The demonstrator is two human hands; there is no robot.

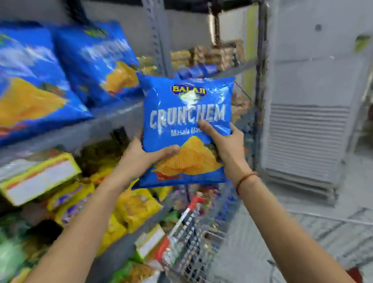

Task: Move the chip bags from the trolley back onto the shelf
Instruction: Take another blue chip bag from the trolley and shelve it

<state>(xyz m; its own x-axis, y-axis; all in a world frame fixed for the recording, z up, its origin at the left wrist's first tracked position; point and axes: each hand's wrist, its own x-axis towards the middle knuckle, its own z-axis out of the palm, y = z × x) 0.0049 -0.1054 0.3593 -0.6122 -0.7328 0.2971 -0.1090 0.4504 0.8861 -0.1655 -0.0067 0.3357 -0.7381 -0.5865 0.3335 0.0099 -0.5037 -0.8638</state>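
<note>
With my left hand [146, 155] and right hand [225, 143] both clamped on the Crunchem chip bag [184, 109], squeezing harder risks crushing chips, or knocking the shelved blue bags [98, 61] at left.

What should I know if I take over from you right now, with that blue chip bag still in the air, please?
Left hand and right hand both grip the lower half of one blue foil Crunchem chip bag, held upright in front of the grey metal shelf.
Two matching blue bags already stand on that shelf, to the left.
The wire trolley with red trim is below; its contents are too blurred to count.
Left: set this bag beside the other two, then check the trolley for more.
</note>
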